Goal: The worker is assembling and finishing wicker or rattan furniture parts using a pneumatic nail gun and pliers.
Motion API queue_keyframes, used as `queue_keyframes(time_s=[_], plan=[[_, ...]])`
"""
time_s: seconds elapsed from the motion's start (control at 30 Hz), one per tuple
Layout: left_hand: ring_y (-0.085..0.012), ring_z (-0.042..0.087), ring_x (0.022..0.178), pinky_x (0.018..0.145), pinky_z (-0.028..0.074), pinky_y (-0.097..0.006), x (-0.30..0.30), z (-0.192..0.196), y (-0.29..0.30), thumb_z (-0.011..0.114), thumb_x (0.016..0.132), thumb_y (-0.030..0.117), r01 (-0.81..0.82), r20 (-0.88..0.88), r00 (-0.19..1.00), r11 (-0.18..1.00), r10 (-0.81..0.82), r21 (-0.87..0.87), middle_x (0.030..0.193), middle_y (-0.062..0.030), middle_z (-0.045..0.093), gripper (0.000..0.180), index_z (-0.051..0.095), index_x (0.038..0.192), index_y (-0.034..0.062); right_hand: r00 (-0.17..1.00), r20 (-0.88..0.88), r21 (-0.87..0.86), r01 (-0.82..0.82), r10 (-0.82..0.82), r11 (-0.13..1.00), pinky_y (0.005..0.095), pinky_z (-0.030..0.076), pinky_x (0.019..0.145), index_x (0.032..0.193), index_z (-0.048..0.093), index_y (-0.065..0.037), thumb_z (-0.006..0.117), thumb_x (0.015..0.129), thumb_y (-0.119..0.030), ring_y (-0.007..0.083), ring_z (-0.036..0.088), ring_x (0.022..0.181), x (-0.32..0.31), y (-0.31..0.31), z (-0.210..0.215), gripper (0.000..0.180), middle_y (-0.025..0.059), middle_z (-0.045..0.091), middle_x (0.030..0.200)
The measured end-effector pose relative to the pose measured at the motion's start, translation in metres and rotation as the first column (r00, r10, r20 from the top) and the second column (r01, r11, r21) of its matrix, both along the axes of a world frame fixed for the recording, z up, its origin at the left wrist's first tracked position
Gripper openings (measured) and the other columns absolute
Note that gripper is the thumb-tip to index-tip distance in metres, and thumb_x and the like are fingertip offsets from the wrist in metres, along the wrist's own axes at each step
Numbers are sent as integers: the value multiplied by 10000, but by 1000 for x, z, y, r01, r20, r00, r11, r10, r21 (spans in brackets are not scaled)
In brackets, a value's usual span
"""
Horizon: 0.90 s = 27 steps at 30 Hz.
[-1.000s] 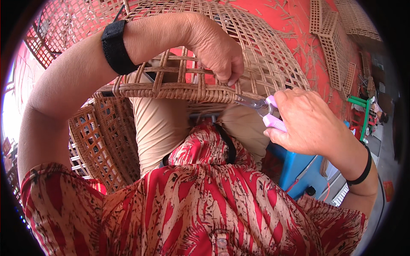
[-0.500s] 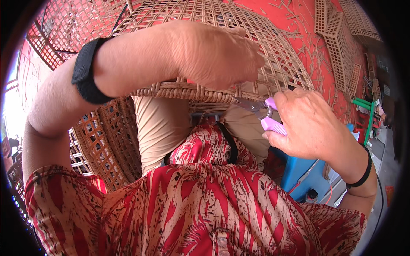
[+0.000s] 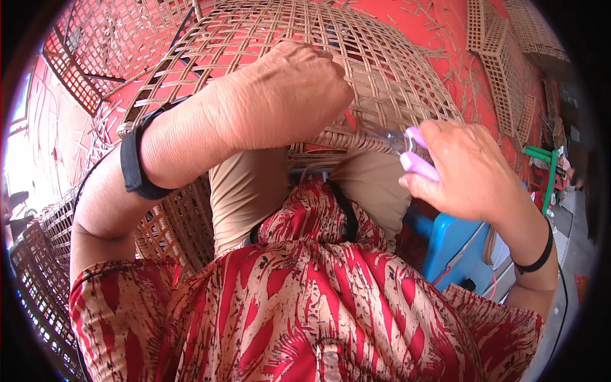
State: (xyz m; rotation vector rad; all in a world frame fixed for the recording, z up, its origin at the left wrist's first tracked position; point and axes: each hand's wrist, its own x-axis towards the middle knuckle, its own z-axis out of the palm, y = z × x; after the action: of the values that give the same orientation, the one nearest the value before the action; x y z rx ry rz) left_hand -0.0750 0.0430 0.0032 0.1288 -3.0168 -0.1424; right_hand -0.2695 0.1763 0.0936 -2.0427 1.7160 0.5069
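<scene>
A woven rattan piece [image 3: 394,73] with an open lattice and a thick wrapped rim lies across my lap. My left hand [image 3: 289,92] is closed above the rim, its knuckles up; the fingertips and whatever they grip are hidden beneath it. In my right hand [image 3: 468,169] is a pair of pruning shears [image 3: 420,167] with pink-purple handles and a spring between them. Their blades point left, close to the rim and right of my left hand; the tips are blurred.
More rattan lattice [image 3: 121,38] stands at the far left, and long woven frames [image 3: 499,67] at the far right. Cut rattan scraps [image 3: 471,95] litter the red floor. A blue stool-like object [image 3: 449,248] is by my right leg, with a green frame [image 3: 550,178] further right.
My left hand has moved left and curled into a fist. My right hand, with the shears, has shifted slightly up and right. The rattan piece has shifted a little under my hands.
</scene>
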Motion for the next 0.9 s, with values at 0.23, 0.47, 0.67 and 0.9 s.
queue_keyframes(time_s=[0.23, 0.47, 0.67, 0.9], plan=[[-231, 556, 726, 690, 443, -362, 25, 1, 51, 612, 723, 104, -34, -165, 984, 976, 71, 216, 717, -67, 511, 96, 529, 712, 56, 999, 19, -69, -44, 45, 997, 469, 505, 702, 846, 594, 69, 653, 726, -329, 385, 636, 757, -9, 1, -11, 420, 233, 631, 745], [-226, 539, 750, 747, 422, -366, 27, 1, 64, 666, 696, 112, -113, -232, 957, 963, 172, 246, 734, -53, 522, 110, 573, 719, 57, 990, 75, -225, -103, 122, 969, 449, 510, 699, 858, 606, 63, 658, 735, -319, 364, 624, 779, -14, 6, -23, 405, 213, 634, 780], [-217, 539, 815, 879, 395, -391, 22, 16, 38, 650, 733, 135, -85, -242, 961, 976, 133, 198, 734, -34, 518, 64, 607, 736, 88, 980, 114, -247, -133, 165, 960, 441, 512, 696, 856, 615, 70, 654, 744, -333, 364, 630, 787, -18, -6, -29, 420, 222, 633, 762], [-210, 556, 863, 910, 384, -381, 9, 29, 11, 629, 769, 191, -4, -109, 994, 991, 18, 130, 745, -25, 536, 120, 589, 709, 94, 982, 134, -166, -108, 131, 980, 457, 510, 690, 867, 633, 62, 635, 767, -380, 391, 640, 736, -22, -4, -31, 453, 248, 637, 734]])
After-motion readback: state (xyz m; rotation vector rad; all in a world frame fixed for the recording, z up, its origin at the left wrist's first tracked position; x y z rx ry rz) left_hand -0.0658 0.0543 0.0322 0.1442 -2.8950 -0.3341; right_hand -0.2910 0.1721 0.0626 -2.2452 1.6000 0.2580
